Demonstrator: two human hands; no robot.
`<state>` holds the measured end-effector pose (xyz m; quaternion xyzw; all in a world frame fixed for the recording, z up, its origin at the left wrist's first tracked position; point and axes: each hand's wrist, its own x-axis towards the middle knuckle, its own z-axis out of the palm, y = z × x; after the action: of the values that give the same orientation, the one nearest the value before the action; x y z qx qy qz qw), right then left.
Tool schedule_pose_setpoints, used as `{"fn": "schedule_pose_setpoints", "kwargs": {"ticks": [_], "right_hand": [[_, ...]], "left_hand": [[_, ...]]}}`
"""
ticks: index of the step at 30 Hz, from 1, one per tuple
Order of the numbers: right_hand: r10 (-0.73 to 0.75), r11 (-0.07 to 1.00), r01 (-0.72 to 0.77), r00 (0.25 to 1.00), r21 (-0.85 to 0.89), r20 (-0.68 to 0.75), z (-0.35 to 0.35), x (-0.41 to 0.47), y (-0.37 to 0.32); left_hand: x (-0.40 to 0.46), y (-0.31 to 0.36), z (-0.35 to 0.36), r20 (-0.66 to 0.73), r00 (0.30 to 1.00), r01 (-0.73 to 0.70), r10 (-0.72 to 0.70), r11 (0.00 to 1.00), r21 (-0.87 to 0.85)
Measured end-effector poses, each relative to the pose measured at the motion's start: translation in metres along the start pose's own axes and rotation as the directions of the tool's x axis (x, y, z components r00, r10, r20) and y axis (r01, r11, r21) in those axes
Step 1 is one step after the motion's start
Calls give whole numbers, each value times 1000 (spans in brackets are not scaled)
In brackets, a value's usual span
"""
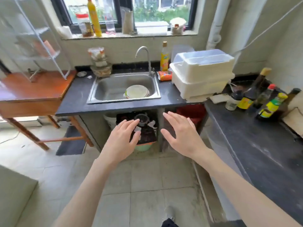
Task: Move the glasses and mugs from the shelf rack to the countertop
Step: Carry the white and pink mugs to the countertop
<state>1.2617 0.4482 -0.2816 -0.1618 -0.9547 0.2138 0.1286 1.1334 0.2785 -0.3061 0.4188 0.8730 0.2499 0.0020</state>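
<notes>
Two bare forearms reach in from the bottom edge, nearest the lens. The left hand point(122, 138) and right hand point(182, 136) hang side by side over the floor in front of the counter, palms down, fingers spread and straight — both released, holding nothing.

Hard to read: the shelf rack point(35, 41), a white wire frame on the wooden table point(31, 89) at far left, is smeared by motion blur and cut by the frame edge. Something pinkish sits on one tier, poss. a mug or cup, but it can't be told what it is, nor how many glasses or mugs the rack holds. Under the counter, a bin w/ a black bag point(142, 128) is partly hidden behind the left fingers. A dark shoe tip barely shows at the bottom edge.

Counts: 1 steel sink point(114, 89) w/ 1 tap point(146, 58); a stack of plates point(136, 91) in the basin, number unclear. 1 yellow bottle point(164, 57) behind the sink, 1 white lidded dish box point(202, 71) to its right. Approx. 5 dark sauce bottles point(262, 97) clustered on the right run of the dark countertop point(255, 145). Window sill: several jars & bottles, too blurred to count.

Rack vs. hands: rack is up and well to the left, well apart from both hands; the left hand is the nearer one. Countertop lies just ahead of and to the right of the hands
</notes>
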Motion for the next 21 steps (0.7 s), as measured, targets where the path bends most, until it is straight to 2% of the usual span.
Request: {"fn": "schedule_pose_setpoints", "kwargs": {"ticks": [4, 10, 14, 21], "right_hand": [[-150, 989, 148, 986, 20, 73, 38, 65, -53], [-355, 934, 348, 926, 74, 128, 91, 173, -115], [-436, 897, 419, 892, 140, 120, 112, 244, -156], [-546, 836, 531, 831, 138, 109, 143, 343, -220]], "left_hand": [[-11, -67, -39, -115, 980, 167, -162, 985, 37], [15, -156, -90, -186, 916, 374, -355, 924, 80], [40, -198, -132, -231, 874, 457, -427, 885, 91], [75, -259, -181, -309, 800, 543, -514, 839, 13]]}}
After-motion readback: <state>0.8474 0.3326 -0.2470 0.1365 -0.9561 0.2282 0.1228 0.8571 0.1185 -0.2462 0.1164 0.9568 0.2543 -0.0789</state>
